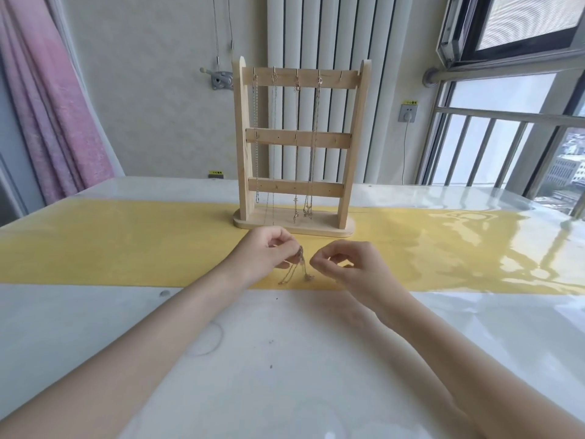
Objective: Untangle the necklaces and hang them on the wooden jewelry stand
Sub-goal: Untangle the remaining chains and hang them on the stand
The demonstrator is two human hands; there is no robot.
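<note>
Necklace (296, 267): fine chain, pinched in left hand (272, 251) just before wooden jewelry stand (297, 147), ends trailing on yellow runner (126, 242). Right hand (342, 261) curled beside it; contact indiscernible. Risk: tugging tightens knots; loose pinch drops chain.

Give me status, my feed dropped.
Left hand pinching tangled chain; right hand curled beside it, grip unclear. Four necklaces on stand. Nothing blocking.

A yellow runner (126, 245) crosses the glossy white worktop (285, 359). Behind stand a white radiator (329, 42) and pink curtain (47, 106). A wall socket (407, 113) sits near the window (522, 23).
</note>
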